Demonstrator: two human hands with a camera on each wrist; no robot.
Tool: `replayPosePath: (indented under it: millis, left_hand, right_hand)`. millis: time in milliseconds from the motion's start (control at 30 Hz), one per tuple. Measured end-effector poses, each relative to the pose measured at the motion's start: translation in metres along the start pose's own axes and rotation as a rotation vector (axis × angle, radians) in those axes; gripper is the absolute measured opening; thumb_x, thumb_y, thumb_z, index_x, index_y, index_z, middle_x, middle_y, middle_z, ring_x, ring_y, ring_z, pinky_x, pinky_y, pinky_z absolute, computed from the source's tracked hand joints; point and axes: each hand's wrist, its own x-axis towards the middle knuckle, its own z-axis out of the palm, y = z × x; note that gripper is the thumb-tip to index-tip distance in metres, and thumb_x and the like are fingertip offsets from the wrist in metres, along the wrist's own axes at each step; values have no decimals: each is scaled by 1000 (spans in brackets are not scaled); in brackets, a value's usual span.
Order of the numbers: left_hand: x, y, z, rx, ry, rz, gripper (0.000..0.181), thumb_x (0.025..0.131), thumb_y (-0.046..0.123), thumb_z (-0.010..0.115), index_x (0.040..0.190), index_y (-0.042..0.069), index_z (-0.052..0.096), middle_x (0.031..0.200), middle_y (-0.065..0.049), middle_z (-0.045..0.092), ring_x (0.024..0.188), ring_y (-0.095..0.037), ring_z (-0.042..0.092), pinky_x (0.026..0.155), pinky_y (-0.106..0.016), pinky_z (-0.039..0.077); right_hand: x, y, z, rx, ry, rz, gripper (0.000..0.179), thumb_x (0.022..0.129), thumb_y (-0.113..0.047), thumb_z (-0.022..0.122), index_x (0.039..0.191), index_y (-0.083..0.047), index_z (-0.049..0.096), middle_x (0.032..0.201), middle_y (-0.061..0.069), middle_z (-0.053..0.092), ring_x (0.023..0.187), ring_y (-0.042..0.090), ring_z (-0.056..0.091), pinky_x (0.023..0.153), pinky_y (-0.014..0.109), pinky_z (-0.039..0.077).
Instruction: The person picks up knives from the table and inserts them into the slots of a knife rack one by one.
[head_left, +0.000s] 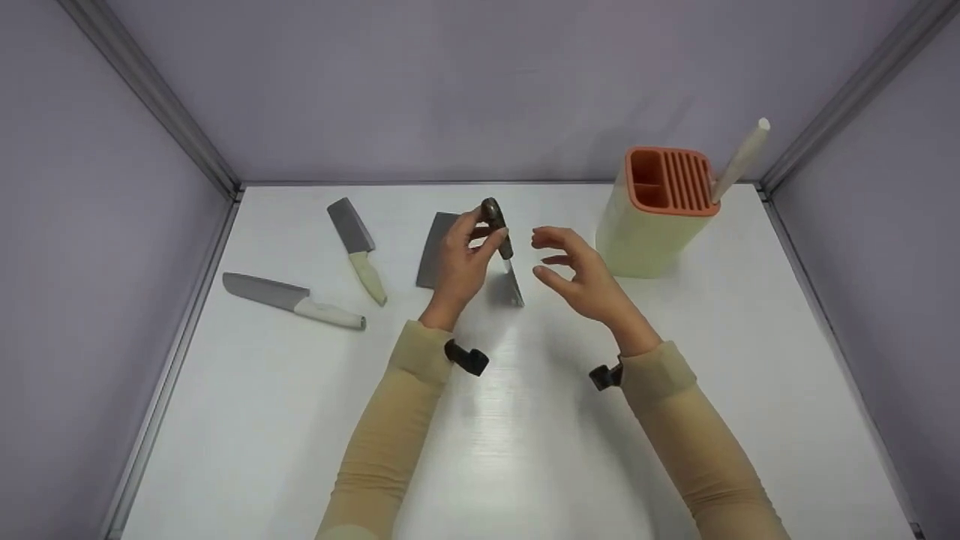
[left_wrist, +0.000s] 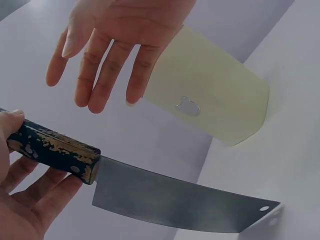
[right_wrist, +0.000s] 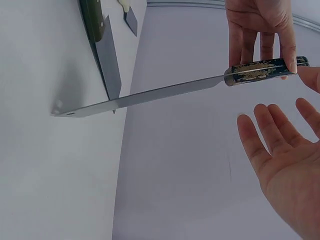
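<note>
My left hand (head_left: 459,262) pinches a cleaver by its dark, worn handle (head_left: 498,229), which has gold flaking patches. The cleaver's broad blade (left_wrist: 175,195) points down, its end with a small hole right at the white table. To the right, my right hand (head_left: 581,277) is held in the air, fingers loosely bent and apart from the knife, with nothing in it. Partly behind the left hand lies another wide blade (head_left: 433,251); in the right wrist view a green handle (right_wrist: 92,20) shows on it.
A pale green knife block (head_left: 649,232) with an orange slotted top (head_left: 686,180) stands at the back right. One white-handled knife (head_left: 742,159) leans up at its right side. On the left lie a cleaver with a pale green handle (head_left: 367,277) and a white-handled knife (head_left: 330,312).
</note>
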Motion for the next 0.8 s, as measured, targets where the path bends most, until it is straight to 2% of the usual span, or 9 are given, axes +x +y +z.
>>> replayPosePath:
  millis: [133, 300, 467, 600, 700, 800]
  left_hand:
    - [-1, 10, -2, 31, -117, -1, 35, 97, 18, 65, 128, 3, 61, 115, -10, 61, 103, -20, 64, 81, -29, 55]
    - [-5, 19, 0, 45, -243, 6, 36, 98, 21, 64, 130, 4, 60, 116, -8, 60, 104, -18, 63, 82, -29, 54]
    - [-11, 26, 2, 20, -322, 32, 37, 99, 19, 62, 132, 3, 59, 116, -9, 59, 104, -18, 62, 82, -28, 54]
    - [-15, 27, 5, 3, -338, 58, 36, 98, 18, 63, 131, 3, 60, 115, -8, 60, 105, -16, 62, 84, -28, 54]
    - [-18, 26, 8, -12, -315, 66, 36, 97, 17, 65, 130, 3, 61, 115, -7, 61, 104, -15, 62, 84, -28, 54]
    - [-21, 25, 11, -22, -278, 54, 37, 95, 17, 67, 129, 4, 62, 114, -8, 62, 104, -16, 63, 85, -28, 54]
  right_hand:
    - [0, -24, -5, 55, 0, -7, 46, 91, 12, 61, 133, 14, 44, 130, 27, 51, 119, 43, 50, 93, 59, 45]
    - [-2, -31, -10, 115, 18, -1, 47, 91, 14, 60, 134, 14, 42, 129, 27, 51, 119, 44, 50, 94, 58, 45]
    - [-5, -37, -14, 156, 41, -2, 48, 90, 15, 58, 135, 16, 41, 129, 27, 51, 119, 45, 50, 94, 55, 46]
    - [-6, -41, -14, 164, 49, -14, 48, 90, 16, 58, 135, 16, 41, 128, 29, 51, 118, 45, 50, 94, 58, 44]
    - [-6, -44, -12, 152, 52, -29, 47, 90, 16, 58, 134, 16, 43, 126, 29, 53, 118, 41, 51, 93, 61, 42]
    - [-5, -44, -9, 127, 57, -42, 46, 89, 16, 59, 133, 16, 45, 126, 28, 54, 118, 32, 53, 92, 60, 43]
